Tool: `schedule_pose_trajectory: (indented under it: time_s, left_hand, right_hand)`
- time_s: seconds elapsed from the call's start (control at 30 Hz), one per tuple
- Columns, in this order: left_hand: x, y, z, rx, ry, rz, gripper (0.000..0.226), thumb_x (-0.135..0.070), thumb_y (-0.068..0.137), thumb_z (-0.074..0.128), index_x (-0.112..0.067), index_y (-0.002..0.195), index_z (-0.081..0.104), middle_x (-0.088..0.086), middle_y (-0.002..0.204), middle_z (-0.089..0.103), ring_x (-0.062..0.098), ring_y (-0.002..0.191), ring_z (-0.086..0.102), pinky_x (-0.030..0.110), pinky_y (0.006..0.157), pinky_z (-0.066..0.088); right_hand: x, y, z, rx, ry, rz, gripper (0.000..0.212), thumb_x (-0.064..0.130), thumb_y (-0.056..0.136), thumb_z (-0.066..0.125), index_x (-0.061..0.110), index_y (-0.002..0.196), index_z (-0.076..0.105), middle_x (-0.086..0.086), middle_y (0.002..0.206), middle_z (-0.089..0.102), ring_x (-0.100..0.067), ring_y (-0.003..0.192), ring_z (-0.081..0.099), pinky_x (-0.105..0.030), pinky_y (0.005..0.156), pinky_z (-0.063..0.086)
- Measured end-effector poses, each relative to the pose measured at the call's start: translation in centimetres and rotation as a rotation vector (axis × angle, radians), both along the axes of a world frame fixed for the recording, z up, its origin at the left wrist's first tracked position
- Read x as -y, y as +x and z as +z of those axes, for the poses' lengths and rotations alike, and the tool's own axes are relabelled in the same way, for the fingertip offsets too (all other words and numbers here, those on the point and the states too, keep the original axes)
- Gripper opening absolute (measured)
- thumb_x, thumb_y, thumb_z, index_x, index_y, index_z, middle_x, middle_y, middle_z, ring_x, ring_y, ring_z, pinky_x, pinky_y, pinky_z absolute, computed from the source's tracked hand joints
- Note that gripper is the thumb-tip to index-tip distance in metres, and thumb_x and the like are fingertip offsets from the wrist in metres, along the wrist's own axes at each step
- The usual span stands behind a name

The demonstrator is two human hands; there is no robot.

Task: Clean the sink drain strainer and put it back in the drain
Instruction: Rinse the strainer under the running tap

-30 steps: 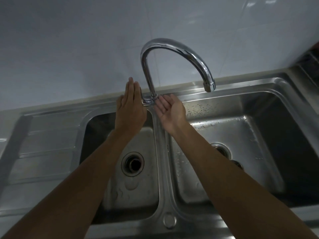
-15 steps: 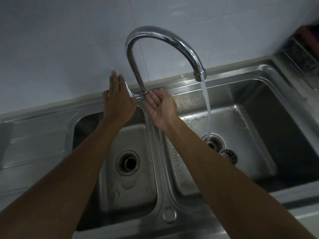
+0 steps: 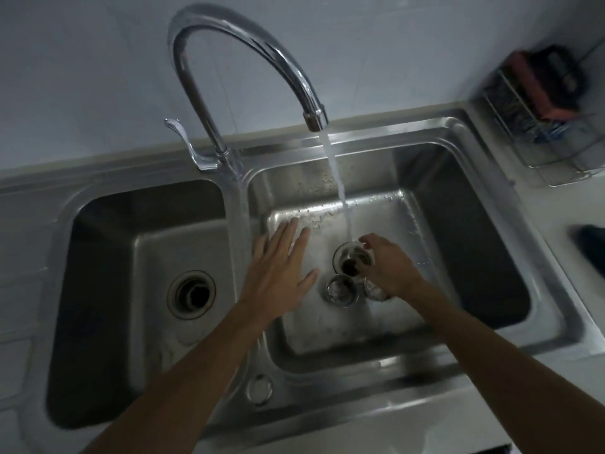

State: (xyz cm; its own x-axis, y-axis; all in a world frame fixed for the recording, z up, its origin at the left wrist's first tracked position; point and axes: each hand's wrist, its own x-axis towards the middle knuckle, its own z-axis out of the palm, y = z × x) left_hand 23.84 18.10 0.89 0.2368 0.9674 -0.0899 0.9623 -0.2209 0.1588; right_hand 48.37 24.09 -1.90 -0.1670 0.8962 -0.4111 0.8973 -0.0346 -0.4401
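While water runs into steel sink (image 3: pixel 491 204), left hand (image 3: pixel 278 273) spread empty, right hand (image 3: pixel 389 270) pinching strainer (image 3: pixel 352 258).

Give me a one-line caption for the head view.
Tap water runs into the right basin as the right hand reaches the drain; left hand hovers open.

Dim, bluish light leaves the left basin of the double stainless-steel sink (image 3: pixel 563 326) in deep shadow, while glare streaks the curved chrome faucet (image 3: pixel 262 44); the wire rack (image 3: pixel 556 139) at upper right is blurred and wide-angle bent.
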Motion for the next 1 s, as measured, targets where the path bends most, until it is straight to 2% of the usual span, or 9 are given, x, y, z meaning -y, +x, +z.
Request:
schedule_pose_trajectory:
  time_s: [0.07,0.17,0.3,0.4,0.5,0.6,0.77,0.9,1.0]
  left_hand:
    - [0.4,0.4,-0.9,-0.087,-0.022,-0.035,0.085,-0.068,0.098,0.029,-0.017,0.164,0.017,0.009,0.173,0.01,0.025,0.159,0.011,0.05,0.126,0.018]
    - [0.4,0.3,-1.5,-0.129,0.01,-0.051,0.087,-0.073,0.097,0.027,-0.017,0.163,0.024,0.009,0.172,0.019,0.024,0.158,0.019,0.049,0.123,0.016]
    - [0.5,0.3,-1.7,-0.157,0.028,-0.035,0.088,-0.078,0.096,0.024,-0.019,0.161,0.029,0.006,0.17,0.024,0.022,0.156,0.025,0.052,0.122,0.016]
    - [0.5,0.3,-1.6,-0.147,0.044,0.007,0.085,-0.078,0.096,0.03,-0.02,0.157,0.038,0.003,0.167,0.032,0.023,0.152,0.034,0.058,0.12,0.021]
    - [0.3,0.4,-1.4,-0.166,0.038,0.038,0.081,-0.078,0.095,0.031,-0.023,0.153,0.044,0.0,0.162,0.043,0.023,0.146,0.043,0.06,0.116,0.028]
    - [0.0,0.5,-1.4,-0.183,0.007,0.05,0.082,-0.08,0.095,0.028,-0.025,0.153,0.042,-0.002,0.16,0.045,0.022,0.145,0.043,0.06,0.115,0.028]
    - [0.2,0.4,-1.3,-0.191,-0.018,0.054,0.083,-0.081,0.095,0.024,-0.025,0.154,0.042,-0.001,0.16,0.045,0.023,0.145,0.042,0.06,0.116,0.026]
    - [0.0,0.3,-1.5,-0.17,0.006,0.066,0.082,-0.08,0.095,0.026,-0.024,0.151,0.047,0.0,0.156,0.05,0.024,0.141,0.048,0.061,0.114,0.028]
    - [0.0,0.3,-1.6,-0.15,0.018,0.067,0.081,-0.079,0.095,0.028,-0.023,0.149,0.049,0.001,0.153,0.053,0.024,0.139,0.05,0.062,0.114,0.029]
  right_hand:
    - [0.8,2.6,-1.5,0.208,-0.054,0.141,0.071,0.035,0.087,0.071,0.019,0.148,0.04,-0.012,0.142,0.052,-0.038,0.12,0.052,-0.044,0.095,0.048]
    - [1.8,4.0,-3.3,0.364,-0.083,0.308,0.088,0.043,0.084,0.073,0.021,0.156,0.029,-0.01,0.151,0.04,-0.041,0.124,0.049,-0.045,0.096,0.048]
    - [1.7,3.9,-4.8,0.426,-0.127,0.385,0.089,0.042,0.084,0.075,0.023,0.156,0.025,-0.012,0.141,0.044,-0.037,0.116,0.058,-0.043,0.088,0.051]
    - [0.3,3.3,-5.1,0.36,-0.064,0.266,0.082,0.039,0.083,0.074,0.017,0.148,0.03,-0.013,0.13,0.052,-0.037,0.107,0.065,-0.044,0.081,0.053]
    - [-2.9,1.6,-4.6,0.255,0.036,0.129,0.075,0.036,0.082,0.079,0.011,0.137,0.035,-0.015,0.13,0.053,-0.038,0.108,0.063,-0.046,0.081,0.054]
    - [-4.8,-1.3,-4.1,0.187,0.136,0.147,0.07,0.044,0.085,0.076,0.011,0.134,0.038,-0.014,0.125,0.053,-0.037,0.108,0.061,-0.046,0.079,0.055]
    - [-2.7,-2.3,-4.7,0.218,0.132,0.257,0.083,0.057,0.08,0.075,0.014,0.14,0.036,-0.01,0.122,0.056,-0.031,0.106,0.063,-0.044,0.076,0.056]
    - [-3.9,-1.3,-3.9,0.163,0.155,0.093,0.071,0.047,0.081,0.077,0.013,0.132,0.042,-0.01,0.126,0.056,-0.031,0.108,0.061,-0.044,0.079,0.057]
    - [-2.8,-1.8,-3.9,0.141,0.154,0.213,0.075,0.05,0.078,0.079,0.016,0.133,0.04,-0.008,0.126,0.057,-0.03,0.109,0.061,-0.044,0.078,0.057]
